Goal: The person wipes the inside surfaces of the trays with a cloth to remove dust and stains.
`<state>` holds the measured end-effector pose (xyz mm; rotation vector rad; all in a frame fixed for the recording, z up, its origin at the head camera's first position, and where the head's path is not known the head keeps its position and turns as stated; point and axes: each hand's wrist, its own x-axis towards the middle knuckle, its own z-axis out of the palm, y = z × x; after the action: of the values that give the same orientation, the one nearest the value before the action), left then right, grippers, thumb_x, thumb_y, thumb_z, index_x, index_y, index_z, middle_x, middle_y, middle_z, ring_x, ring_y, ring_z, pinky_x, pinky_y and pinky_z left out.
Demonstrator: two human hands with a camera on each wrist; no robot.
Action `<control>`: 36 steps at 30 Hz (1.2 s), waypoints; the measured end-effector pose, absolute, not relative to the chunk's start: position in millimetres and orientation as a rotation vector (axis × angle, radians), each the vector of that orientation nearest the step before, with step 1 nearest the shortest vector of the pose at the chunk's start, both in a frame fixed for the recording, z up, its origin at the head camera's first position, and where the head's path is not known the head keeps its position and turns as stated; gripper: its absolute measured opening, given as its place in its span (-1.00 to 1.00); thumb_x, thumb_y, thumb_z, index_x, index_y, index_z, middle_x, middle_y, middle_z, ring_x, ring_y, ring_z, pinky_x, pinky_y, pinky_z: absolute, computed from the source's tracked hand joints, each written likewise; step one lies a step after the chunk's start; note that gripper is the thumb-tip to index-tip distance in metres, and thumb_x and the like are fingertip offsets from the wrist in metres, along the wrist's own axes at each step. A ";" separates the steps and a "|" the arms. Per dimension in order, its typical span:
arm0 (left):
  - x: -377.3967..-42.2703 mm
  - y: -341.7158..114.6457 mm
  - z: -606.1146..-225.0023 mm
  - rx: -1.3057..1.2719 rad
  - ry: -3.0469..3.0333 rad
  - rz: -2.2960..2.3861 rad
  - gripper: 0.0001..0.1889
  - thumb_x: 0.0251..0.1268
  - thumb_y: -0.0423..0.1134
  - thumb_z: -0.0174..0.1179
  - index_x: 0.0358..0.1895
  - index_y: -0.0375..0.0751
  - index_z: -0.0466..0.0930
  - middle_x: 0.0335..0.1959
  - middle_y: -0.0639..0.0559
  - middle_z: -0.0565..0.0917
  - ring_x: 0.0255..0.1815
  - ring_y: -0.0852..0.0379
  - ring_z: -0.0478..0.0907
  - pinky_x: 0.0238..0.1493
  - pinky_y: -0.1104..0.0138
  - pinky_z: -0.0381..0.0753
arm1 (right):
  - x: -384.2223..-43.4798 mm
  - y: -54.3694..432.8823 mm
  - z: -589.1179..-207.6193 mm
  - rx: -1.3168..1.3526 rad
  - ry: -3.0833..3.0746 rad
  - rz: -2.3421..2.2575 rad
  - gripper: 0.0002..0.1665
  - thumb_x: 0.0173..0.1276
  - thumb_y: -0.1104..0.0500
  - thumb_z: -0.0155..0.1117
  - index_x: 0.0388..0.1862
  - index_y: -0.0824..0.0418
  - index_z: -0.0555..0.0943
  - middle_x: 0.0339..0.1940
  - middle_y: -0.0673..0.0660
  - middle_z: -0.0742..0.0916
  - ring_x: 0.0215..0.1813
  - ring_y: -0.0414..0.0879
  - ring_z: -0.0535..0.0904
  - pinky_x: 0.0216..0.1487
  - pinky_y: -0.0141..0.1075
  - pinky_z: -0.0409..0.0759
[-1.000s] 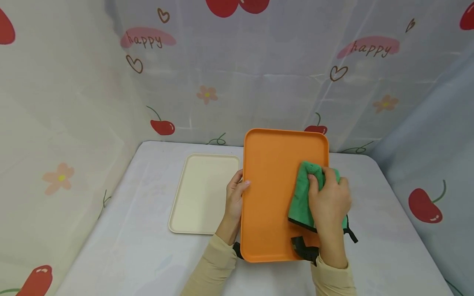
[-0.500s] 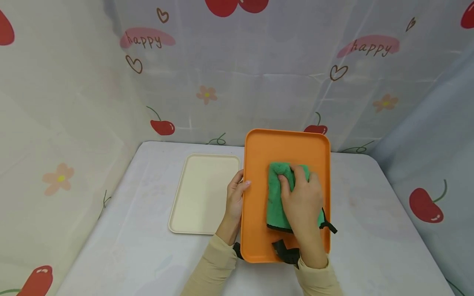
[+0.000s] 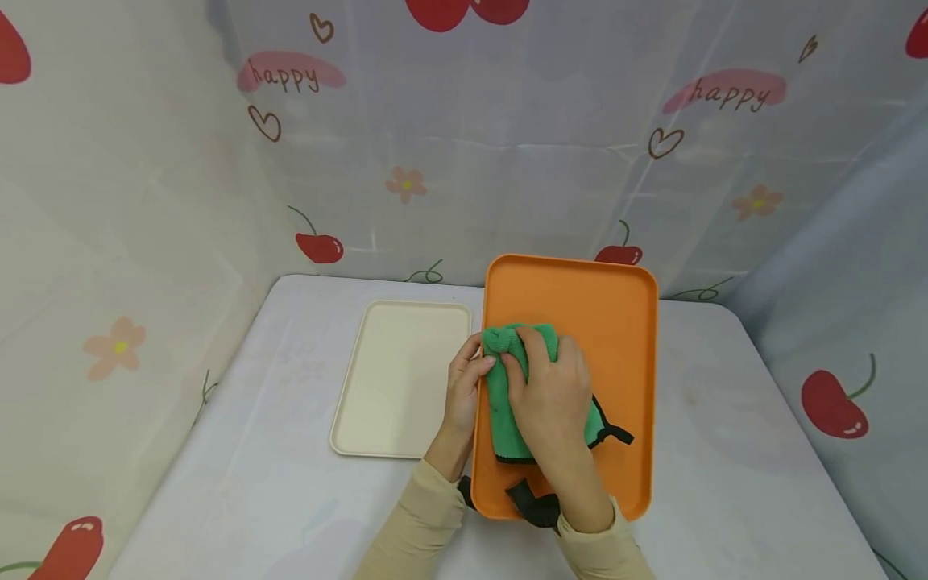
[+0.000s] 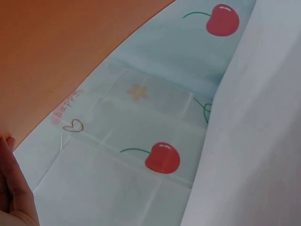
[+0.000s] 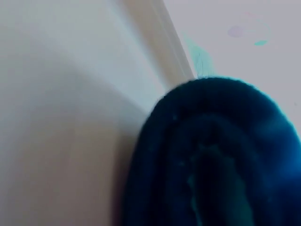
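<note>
My left hand grips the left edge of an orange tray, thumb over the rim. The tray is raised and tilted towards me; its underside fills the upper left of the left wrist view, with fingers below it. Bunched in my right hand is a green cloth with black edging and a black loop. It lies against the left part of the tray's face, close to my left thumb. In the right wrist view the folded cloth looks dark and blurred.
A cream tray lies flat on the white table, left of the orange one. Behind and at both sides hang pale curtains printed with cherries, hearts and flowers. Black straps show at the wrists.
My right hand has swept the green cloth leftward over the orange tray, from its right side to its left edge. The tray has shifted slightly right; my left hand keeps its grip.
</note>
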<state>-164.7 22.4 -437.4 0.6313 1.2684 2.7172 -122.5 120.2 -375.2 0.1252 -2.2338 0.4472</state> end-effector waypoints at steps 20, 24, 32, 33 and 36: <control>-163.9 22.5 -436.5 0.587 1.284 2.734 -0.62 0.34 -0.37 -0.15 0.03 0.07 0.58 -0.16 0.22 0.67 -0.18 0.36 0.63 -0.12 0.52 0.64 | -121.3 122.0 -373.0 0.128 -2.257 0.490 -0.60 0.16 0.10 0.48 -0.05 0.21 0.63 -0.40 0.29 0.58 -0.43 0.12 0.50 -0.49 -0.09 0.54; -163.4 22.1 -436.4 0.583 1.277 2.735 -0.62 0.36 -0.37 -0.16 0.04 0.06 0.57 -0.15 0.20 0.67 -0.17 0.34 0.63 -0.12 0.51 0.65 | -121.5 124.3 -372.4 0.127 -2.274 0.511 -0.59 0.16 0.09 0.48 -0.04 0.19 0.64 -0.37 0.29 0.59 -0.40 0.12 0.52 -0.47 -0.08 0.57; -163.9 22.2 -436.2 0.539 1.298 2.755 -0.65 0.38 -0.36 -0.15 0.06 0.02 0.56 -0.16 0.17 0.68 -0.22 0.31 0.66 -0.18 0.46 0.68 | -117.7 138.5 -376.5 0.074 -2.300 0.562 -0.58 0.18 0.09 0.47 0.01 0.16 0.63 -0.36 0.30 0.57 -0.46 0.10 0.48 -0.57 -0.10 0.54; -163.9 22.0 -435.9 0.534 1.303 2.760 -0.65 0.37 -0.36 -0.14 0.06 0.01 0.56 -0.17 0.17 0.68 -0.24 0.30 0.66 -0.19 0.46 0.68 | -116.7 141.4 -377.0 0.055 -2.302 0.573 -0.58 0.18 0.09 0.47 0.01 0.16 0.63 -0.37 0.30 0.57 -0.46 0.10 0.47 -0.58 -0.10 0.53; -164.1 21.1 -435.0 0.522 1.291 2.781 -0.66 0.35 -0.36 -0.13 0.04 -0.01 0.56 -0.21 0.17 0.69 -0.27 0.29 0.66 -0.22 0.44 0.68 | -114.1 151.1 -378.0 -0.015 -2.312 0.612 -0.58 0.20 0.10 0.45 0.03 0.18 0.63 -0.36 0.30 0.57 -0.45 0.12 0.47 -0.56 -0.06 0.53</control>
<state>-164.1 21.1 -435.0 0.5218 1.2913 2.7809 -114.1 151.1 -378.0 -0.0151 -2.3117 0.6121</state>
